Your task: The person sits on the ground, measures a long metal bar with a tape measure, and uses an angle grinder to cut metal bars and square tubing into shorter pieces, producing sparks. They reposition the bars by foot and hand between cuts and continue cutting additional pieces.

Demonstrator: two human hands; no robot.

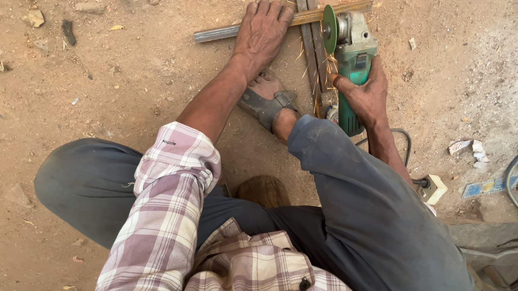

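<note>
left hand (262,31): upper centre, fingers flat, pressing metal strip (219,32)
right hand (362,93): fingers wrapped around green angle grinder (353,59)

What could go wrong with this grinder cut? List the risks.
1. The left hand presses the metal strip bare, close to the green disc; a slip could cut it.
2. Sparks fly near the sandalled foot.
3. The right hand alone holds the angle grinder; kickback is possible.

the left hand (261,30) presses a metal bar (219,32) on the dirt ground (86,82). the right hand (360,95) grips a green grinder (353,53).
</note>
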